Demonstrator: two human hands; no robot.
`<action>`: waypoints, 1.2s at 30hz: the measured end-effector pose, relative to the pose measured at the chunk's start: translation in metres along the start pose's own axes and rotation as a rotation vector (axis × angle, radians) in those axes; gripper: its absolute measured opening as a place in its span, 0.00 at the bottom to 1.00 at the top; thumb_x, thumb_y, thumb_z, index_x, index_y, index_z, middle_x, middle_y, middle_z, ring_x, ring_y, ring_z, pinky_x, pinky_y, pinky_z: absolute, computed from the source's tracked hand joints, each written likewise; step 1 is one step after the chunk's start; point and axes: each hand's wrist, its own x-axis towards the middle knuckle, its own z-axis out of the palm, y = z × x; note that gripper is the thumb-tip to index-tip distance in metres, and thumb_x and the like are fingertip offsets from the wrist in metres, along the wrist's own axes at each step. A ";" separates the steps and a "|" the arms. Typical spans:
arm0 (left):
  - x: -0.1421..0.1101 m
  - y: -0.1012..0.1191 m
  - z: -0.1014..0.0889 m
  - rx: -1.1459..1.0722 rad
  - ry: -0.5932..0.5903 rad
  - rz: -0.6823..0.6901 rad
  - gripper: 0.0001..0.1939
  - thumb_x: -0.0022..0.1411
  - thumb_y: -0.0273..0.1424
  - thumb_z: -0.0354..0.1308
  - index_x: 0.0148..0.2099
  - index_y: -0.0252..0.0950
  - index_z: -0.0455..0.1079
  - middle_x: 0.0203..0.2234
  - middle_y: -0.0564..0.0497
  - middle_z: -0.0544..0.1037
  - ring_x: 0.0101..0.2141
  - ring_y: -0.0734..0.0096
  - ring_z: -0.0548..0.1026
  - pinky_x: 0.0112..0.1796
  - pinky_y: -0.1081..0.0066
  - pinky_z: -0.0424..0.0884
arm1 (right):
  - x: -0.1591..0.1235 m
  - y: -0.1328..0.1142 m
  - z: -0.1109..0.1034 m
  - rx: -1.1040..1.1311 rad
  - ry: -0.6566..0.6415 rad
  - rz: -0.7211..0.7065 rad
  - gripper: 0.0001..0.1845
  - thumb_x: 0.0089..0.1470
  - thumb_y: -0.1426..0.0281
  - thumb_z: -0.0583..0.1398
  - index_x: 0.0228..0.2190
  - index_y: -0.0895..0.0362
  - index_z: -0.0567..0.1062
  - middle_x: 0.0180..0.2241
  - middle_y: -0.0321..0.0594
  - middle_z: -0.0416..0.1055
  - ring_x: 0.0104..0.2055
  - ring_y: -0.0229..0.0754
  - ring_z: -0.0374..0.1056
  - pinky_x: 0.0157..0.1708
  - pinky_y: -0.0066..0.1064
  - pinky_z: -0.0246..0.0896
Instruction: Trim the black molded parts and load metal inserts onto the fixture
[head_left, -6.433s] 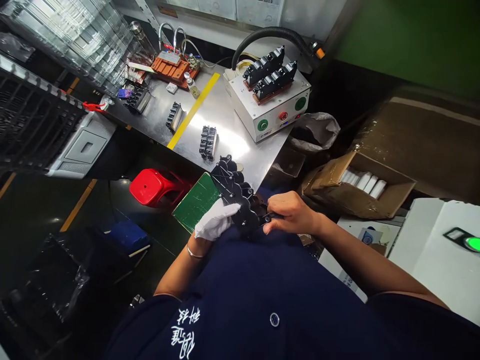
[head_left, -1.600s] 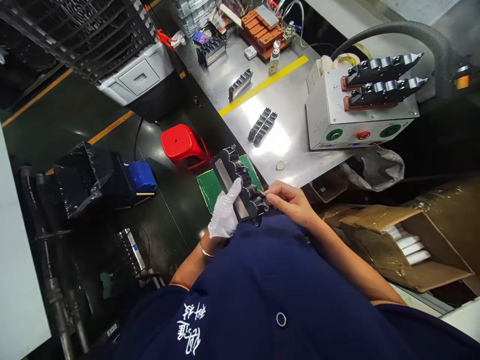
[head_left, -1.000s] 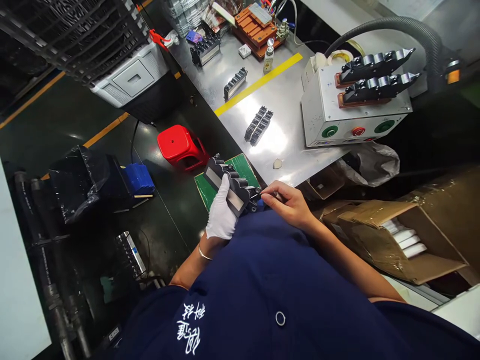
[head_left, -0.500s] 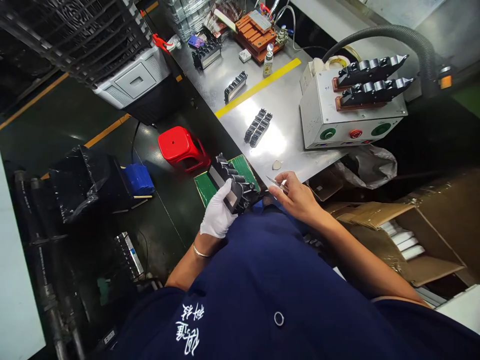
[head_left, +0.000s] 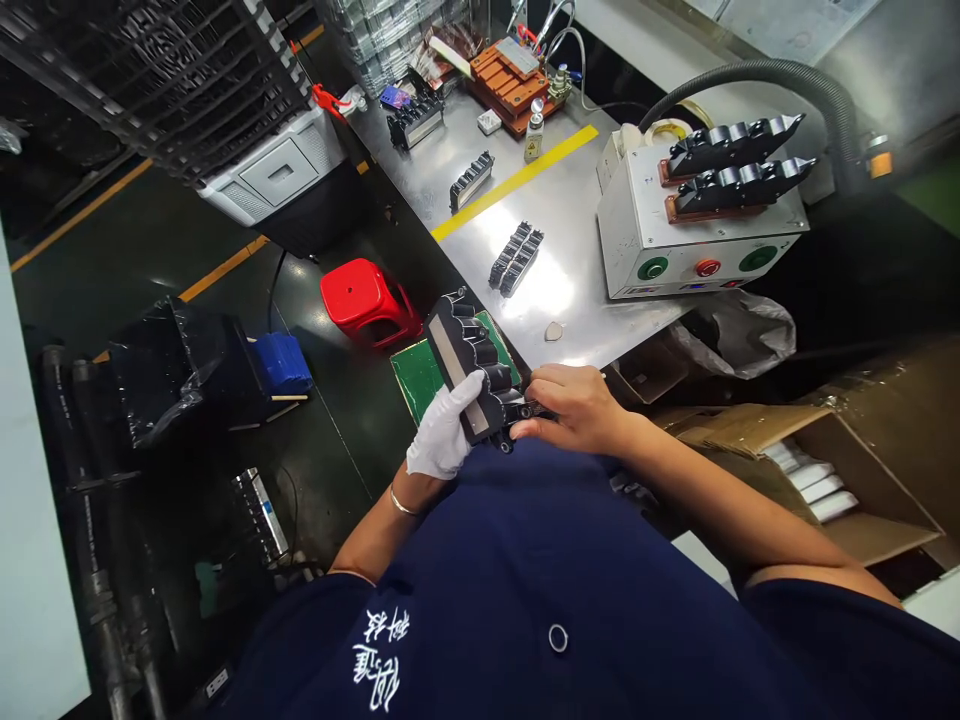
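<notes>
My left hand (head_left: 442, 432), in a white glove, grips a black moulded plastic part (head_left: 466, 365) with a row of rounded recesses and a pale flat strip along one side. The part is held tilted in front of my body, over a green board (head_left: 417, 377). Bare and closed, my right hand (head_left: 574, 408) is at the part's near right end, thumb and fingers close around that end. The thin pointed knife seen in it earlier is now hidden by the fingers. Two similar black parts (head_left: 516, 259) lie side by side on the metal table (head_left: 577, 345).
A grey control box (head_left: 660, 235) with buttons carries two black parts at the right. Across the table runs yellow tape (head_left: 517, 182); an orange-brown fixture (head_left: 510, 85) and a small bottle (head_left: 534, 130) stand beyond. A red stool (head_left: 360, 295) is left, an open carton (head_left: 817, 470) right.
My right hand has moved left and down from beside the part onto its near end, and the knife has gone out of sight. My left hand has turned the part slightly.
</notes>
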 end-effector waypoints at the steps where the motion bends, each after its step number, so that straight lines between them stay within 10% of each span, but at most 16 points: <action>1: -0.001 -0.001 0.001 -0.017 0.002 0.005 0.12 0.59 0.30 0.61 0.45 0.30 0.75 0.31 0.46 0.82 0.33 0.64 0.82 0.42 0.67 0.78 | 0.000 0.002 0.001 -0.002 0.019 0.004 0.31 0.60 0.45 0.50 0.20 0.57 0.66 0.19 0.35 0.60 0.23 0.35 0.54 0.23 0.29 0.43; 20: -0.009 -0.008 0.015 -0.329 0.041 -0.084 0.12 0.68 0.33 0.53 0.38 0.33 0.76 0.31 0.51 0.82 0.30 0.77 0.79 0.38 0.79 0.76 | -0.001 0.008 0.014 -0.099 0.092 0.086 0.31 0.64 0.49 0.46 0.20 0.56 0.68 0.21 0.37 0.62 0.26 0.37 0.56 0.26 0.31 0.46; 36: -0.010 0.007 0.007 -0.340 0.037 -0.086 0.14 0.70 0.28 0.50 0.52 0.33 0.73 0.36 0.49 0.83 0.42 0.67 0.81 0.45 0.71 0.78 | 0.013 0.023 -0.018 -0.149 0.004 0.081 0.25 0.65 0.58 0.48 0.25 0.56 0.74 0.21 0.38 0.66 0.24 0.37 0.59 0.24 0.32 0.45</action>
